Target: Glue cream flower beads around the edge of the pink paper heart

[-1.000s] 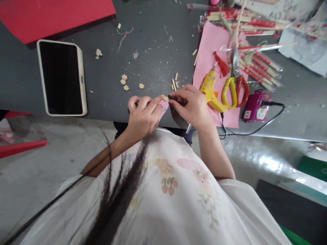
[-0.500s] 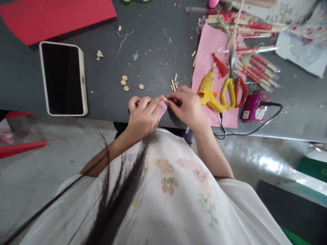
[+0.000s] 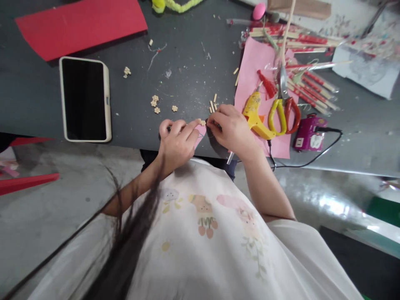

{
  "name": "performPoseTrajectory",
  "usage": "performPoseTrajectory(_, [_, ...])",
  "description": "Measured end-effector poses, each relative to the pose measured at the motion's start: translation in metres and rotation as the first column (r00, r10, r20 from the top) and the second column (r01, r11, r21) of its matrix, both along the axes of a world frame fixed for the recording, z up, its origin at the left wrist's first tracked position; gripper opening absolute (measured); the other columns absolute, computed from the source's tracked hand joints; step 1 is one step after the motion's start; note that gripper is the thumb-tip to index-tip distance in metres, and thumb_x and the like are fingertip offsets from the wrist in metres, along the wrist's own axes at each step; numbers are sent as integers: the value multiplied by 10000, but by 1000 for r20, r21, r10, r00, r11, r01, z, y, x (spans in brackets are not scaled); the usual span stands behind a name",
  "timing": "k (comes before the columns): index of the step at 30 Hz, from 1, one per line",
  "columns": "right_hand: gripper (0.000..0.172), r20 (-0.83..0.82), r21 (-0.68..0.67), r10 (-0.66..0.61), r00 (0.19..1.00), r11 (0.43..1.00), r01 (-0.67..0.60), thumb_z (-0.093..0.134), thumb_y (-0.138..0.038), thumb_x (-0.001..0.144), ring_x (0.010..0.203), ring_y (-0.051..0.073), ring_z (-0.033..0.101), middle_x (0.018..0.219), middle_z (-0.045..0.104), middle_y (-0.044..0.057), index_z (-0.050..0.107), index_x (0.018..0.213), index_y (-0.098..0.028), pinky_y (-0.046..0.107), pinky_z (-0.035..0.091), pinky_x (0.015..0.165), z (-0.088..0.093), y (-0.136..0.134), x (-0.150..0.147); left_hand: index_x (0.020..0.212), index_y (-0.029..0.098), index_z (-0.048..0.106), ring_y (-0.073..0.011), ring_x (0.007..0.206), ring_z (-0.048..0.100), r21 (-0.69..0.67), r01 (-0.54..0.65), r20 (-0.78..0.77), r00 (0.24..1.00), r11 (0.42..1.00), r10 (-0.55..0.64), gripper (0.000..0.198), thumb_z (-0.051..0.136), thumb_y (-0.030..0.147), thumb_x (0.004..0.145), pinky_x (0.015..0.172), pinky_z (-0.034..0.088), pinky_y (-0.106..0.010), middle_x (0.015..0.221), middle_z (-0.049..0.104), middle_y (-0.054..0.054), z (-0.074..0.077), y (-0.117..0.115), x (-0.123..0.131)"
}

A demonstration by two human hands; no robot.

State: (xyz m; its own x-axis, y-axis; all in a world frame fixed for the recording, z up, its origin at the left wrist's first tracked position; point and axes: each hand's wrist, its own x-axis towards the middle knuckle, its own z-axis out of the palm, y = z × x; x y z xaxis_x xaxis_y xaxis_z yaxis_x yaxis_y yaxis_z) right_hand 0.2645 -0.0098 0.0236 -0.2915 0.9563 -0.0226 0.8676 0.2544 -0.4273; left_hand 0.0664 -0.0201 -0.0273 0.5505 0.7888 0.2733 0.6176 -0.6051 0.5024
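My left hand (image 3: 177,141) and my right hand (image 3: 229,129) meet at the near edge of the dark table (image 3: 187,79). Between their fingertips is a small cream flower-shaped piece (image 3: 203,122), pinched by my left index finger and thumb. My left hand also holds a small pink piece (image 3: 201,134) under the fingers. My right hand is closed on a thin dark tool whose metal end (image 3: 230,157) sticks out below the palm. Several more cream flower pieces (image 3: 155,103) lie on the table just beyond my left hand.
A tablet (image 3: 85,99) in a cream case lies at left, a red sheet (image 3: 81,26) behind it. Right of my hands, pink paper (image 3: 256,66) carries a yellow glue gun (image 3: 256,114) and yellow-red scissors (image 3: 283,112); a purple plug box (image 3: 309,133) and wrapped chopsticks (image 3: 312,79) lie beyond.
My hands stay together on the flower piece. My right hand has shifted slightly left, closer to the left one. The view has tilted a little, so the table shows further down.
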Motion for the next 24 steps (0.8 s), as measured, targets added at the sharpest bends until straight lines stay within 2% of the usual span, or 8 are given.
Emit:
performPoseTrajectory(4, [197, -16, -7, 48, 999, 999, -48, 454, -146, 886, 876, 251, 536, 881, 588, 86, 628, 840, -226, 404, 453, 797, 9, -7, 11, 950, 265, 635, -229, 1018, 557, -37, -24, 23, 999, 999, 25, 262, 383, 308, 1008, 1012, 279, -507, 1310, 661, 17, 3, 1, 1])
performPoseTrajectory(8, [183, -37, 30, -37, 999, 999, 38, 464, -164, 887, 876, 251, 557, 878, 593, 85, 627, 844, -233, 406, 470, 792, 22, -18, 35, 890, 259, 636, -235, 990, 561, -62, -15, 30, 999, 998, 17, 271, 401, 341, 997, 967, 302, -532, 1287, 678, 24, 5, 3, 3])
performPoseTrajectory(11, [180, -6, 64, -92, 996, 994, 92, 473, -202, 907, 882, 260, 573, 884, 616, 94, 640, 852, -239, 413, 478, 786, 29, -26, 52, 847, 269, 639, -236, 997, 573, -24, -32, 29, 999, 999, 33, 263, 415, 302, 983, 945, 325, -532, 1269, 687, 41, 3, 3, 2])
performPoseTrajectory(13, [193, 27, 84, -104, 994, 991, 101, 469, -225, 921, 872, 264, 580, 877, 627, 100, 651, 854, -229, 415, 479, 776, 31, -30, 58, 809, 270, 635, -229, 1001, 587, 52, -43, 39, 998, 998, 41, 257, 429, 226, 956, 931, 336, -525, 1250, 695, 61, 1, 3, 1])
performPoseTrajectory(18, [255, 105, 86, -98, 990, 992, 90, 489, -303, 939, 763, 246, 566, 783, 612, 93, 649, 765, -209, 388, 462, 688, 27, -32, 53, 725, 232, 606, -206, 987, 610, 231, -55, 119, 992, 971, 28, 231, 482, 90, 860, 879, 328, -499, 1167, 733, 94, 0, 6, -2])
performPoseTrajectory(21, [185, 54, 74, -64, 997, 996, 59, 508, -255, 920, 780, 235, 584, 836, 634, 92, 668, 841, -203, 368, 467, 688, 26, -28, 44, 693, 227, 606, -211, 994, 609, 231, -72, 195, 980, 970, 26, 239, 480, 81, 834, 892, 340, -503, 1115, 752, 81, 6, 7, -3])
performPoseTrajectory(24, [211, 54, 82, -57, 997, 995, 53, 503, -284, 936, 781, 231, 590, 833, 647, 91, 668, 830, -205, 362, 461, 688, 27, -24, 34, 648, 241, 617, -206, 945, 618, 147, -192, 297, 944, 970, 142, 264, 468, 93, 808, 904, 386, -481, 970, 772, 51, 16, 4, -8])
